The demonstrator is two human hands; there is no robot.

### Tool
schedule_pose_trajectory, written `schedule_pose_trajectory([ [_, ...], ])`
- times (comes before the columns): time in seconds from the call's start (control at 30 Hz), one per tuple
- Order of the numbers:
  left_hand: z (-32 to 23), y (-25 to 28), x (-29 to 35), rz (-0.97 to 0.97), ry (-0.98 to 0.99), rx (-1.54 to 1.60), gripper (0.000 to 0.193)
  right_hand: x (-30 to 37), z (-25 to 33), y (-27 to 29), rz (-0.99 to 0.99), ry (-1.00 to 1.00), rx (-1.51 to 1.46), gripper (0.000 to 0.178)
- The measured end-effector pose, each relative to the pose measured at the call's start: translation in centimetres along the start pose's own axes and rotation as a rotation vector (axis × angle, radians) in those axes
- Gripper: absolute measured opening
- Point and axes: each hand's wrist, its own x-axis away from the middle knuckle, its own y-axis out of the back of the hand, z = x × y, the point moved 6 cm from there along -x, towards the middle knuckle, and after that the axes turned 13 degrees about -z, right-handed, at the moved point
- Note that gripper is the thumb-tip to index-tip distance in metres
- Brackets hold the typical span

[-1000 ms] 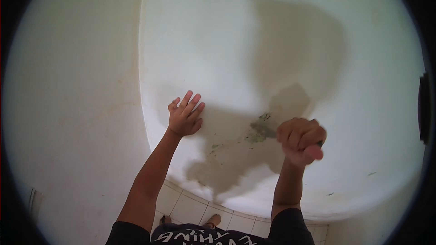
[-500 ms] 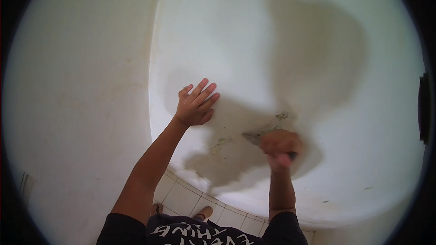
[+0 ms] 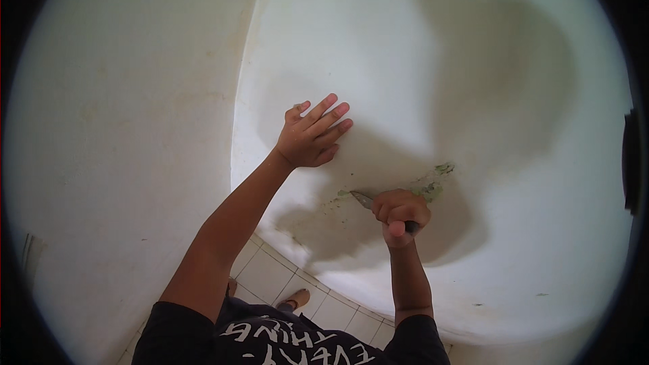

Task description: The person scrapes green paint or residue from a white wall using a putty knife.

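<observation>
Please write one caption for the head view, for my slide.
Right hand holding a scraper to a chipped white wall, left hand spread nearby.

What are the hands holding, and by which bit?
The right hand grips a scraper-like tool by its dark handle. The left hand is spread open, with nothing visible in it.

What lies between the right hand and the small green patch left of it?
In the head view, a pointed scraper blade extends from the right hand toward the green patch.
</observation>
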Motion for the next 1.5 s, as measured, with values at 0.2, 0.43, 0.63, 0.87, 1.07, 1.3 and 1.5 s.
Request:
schedule_pose_trajectory([
  [0.2, -0.2, 0.2, -0.4, 0.005, 0.019, 0.007, 0.051, 0.0, 1.4, 0.2, -0.051, 0.136, -0.077, 0.051],
  [0.43, -0.1, 0.1, -0.3, 0.017, 0.024, -0.017, 0.049, -0.1, 1.9, -0.8, 0.008, 0.170, -0.039, 0.051],
  [0.63, 0.2, 0.4, -0.4, 0.056, 0.069, -0.002, 0.051, -0.7, 4.0, 0.3, -0.092, 0.146, -0.036, 0.051],
  [0.87, 0.2, 0.4, -0.4, 0.051, 0.059, -0.006, 0.049, -0.9, 2.3, -0.3, -0.097, 0.074, -0.055, 0.053],
  [1.07, -0.4, 0.4, -1.1, 0.041, 0.045, -0.009, 0.046, 2.3, -0.7, 1.2, -0.104, -0.057, -0.007, 0.057],
  [1.3, -0.1, 0.6, -0.4, 0.057, 0.034, -0.031, 0.047, 0.8, 1.5, -0.2, -0.072, 0.048, -0.087, 0.056],
  [1.5, 0.2, 0.4, -0.2, 0.024, 0.039, -0.011, 0.050, 1.2, 0.5, 0.2, -0.098, 0.048, -0.017, 0.055],
])
